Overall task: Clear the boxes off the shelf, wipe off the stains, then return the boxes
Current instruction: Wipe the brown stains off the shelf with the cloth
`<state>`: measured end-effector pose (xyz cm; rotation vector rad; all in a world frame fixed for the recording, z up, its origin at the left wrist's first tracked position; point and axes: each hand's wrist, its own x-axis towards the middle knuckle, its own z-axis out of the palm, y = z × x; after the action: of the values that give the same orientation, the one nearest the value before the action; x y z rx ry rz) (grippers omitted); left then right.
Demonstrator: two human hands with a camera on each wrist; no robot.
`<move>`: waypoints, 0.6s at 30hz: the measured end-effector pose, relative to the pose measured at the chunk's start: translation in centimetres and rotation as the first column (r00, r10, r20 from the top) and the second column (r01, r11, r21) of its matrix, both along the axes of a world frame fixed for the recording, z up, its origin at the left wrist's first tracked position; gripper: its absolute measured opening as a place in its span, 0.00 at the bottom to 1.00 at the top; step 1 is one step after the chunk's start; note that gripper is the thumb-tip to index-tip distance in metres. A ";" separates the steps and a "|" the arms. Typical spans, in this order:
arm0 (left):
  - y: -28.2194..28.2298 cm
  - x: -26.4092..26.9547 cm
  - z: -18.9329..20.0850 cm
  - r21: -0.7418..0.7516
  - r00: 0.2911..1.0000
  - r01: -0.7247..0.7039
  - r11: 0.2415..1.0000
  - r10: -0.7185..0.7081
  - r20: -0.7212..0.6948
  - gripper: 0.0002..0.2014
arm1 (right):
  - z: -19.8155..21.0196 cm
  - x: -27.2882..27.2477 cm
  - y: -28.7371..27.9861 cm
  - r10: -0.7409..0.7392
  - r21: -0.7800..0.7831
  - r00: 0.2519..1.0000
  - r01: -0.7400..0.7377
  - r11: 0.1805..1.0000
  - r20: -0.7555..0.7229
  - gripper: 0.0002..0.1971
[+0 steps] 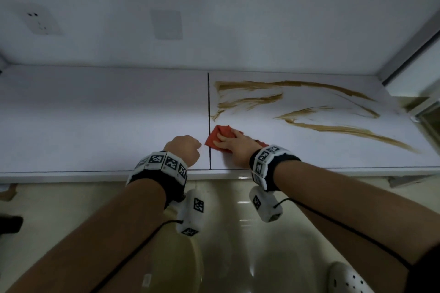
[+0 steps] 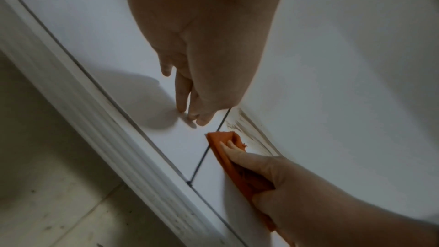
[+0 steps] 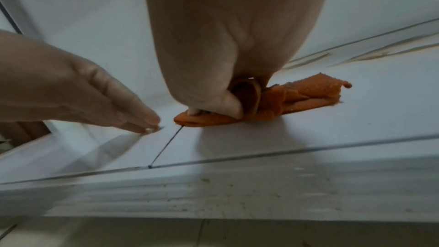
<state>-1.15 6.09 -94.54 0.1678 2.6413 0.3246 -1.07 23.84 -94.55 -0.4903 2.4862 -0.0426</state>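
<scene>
Right hand (image 1: 234, 147): we press the orange cloth (image 1: 220, 137) flat on the shelf (image 1: 95, 112), thumb tucked into its fold, ready to wipe. Left hand (image 1: 184, 147): released, fingertips braced on the shelf, steadying us. Brown stains (image 1: 333, 112): far right, unwiped. Boxes: none visible.

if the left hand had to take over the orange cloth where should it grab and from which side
Probably the free folded corner of the cloth, which sticks out past the right hand's fingers next to the black seam. The left hand sits just across that seam, fingertips on the shelf, so it could come in from the left and pinch that edge. The cloth's middle is pinned flat under the right hand.
</scene>
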 end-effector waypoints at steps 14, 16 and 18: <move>-2.1 -0.2 -1.3 -0.116 0.991 -0.106 0.988 0.114 0.071 0.15 | 0.2 -5.8 -3.1 0.023 0.216 0.999 -0.012 0.976 -0.048 0.38; -1.9 -0.6 -1.3 -0.139 0.990 -0.114 0.984 0.125 0.073 0.12 | -0.3 -6.4 -2.0 -0.006 0.203 0.998 0.018 0.979 -0.062 0.38; -1.5 -1.1 -1.1 -0.136 0.985 -0.159 0.978 0.166 0.037 0.16 | -0.5 -6.6 -0.6 -0.055 0.208 0.995 0.070 0.975 -0.077 0.38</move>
<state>-2.21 4.64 -95.67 -0.0991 2.6230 0.2027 -7.62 23.26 -95.03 -0.3284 2.5382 0.2154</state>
